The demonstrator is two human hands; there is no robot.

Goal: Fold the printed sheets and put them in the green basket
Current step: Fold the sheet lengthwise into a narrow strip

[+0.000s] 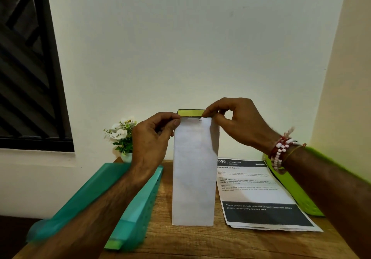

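Observation:
I hold a folded printed sheet (pixel 194 170) upright over the wooden table (pixel 200 242). It is a long narrow white strip with its blank side towards me and its lower edge near the tabletop. My left hand (pixel 152 140) pinches its top left corner and my right hand (pixel 234 122) pinches its top right corner. A stack of flat printed sheets (pixel 259 194) lies on the table to the right. A lime green basket (pixel 297 194) lies at the far right, partly behind my right forearm. A teal green basket (pixel 138 204) lies at the left under my left forearm.
A small pot of white artificial flowers (pixel 122 136) stands at the back left of the table, against the wall. A yellow-green strip with a dark edge (pixel 190 112) shows just above the sheet's top. A dark window grille (pixel 26 68) is at the left.

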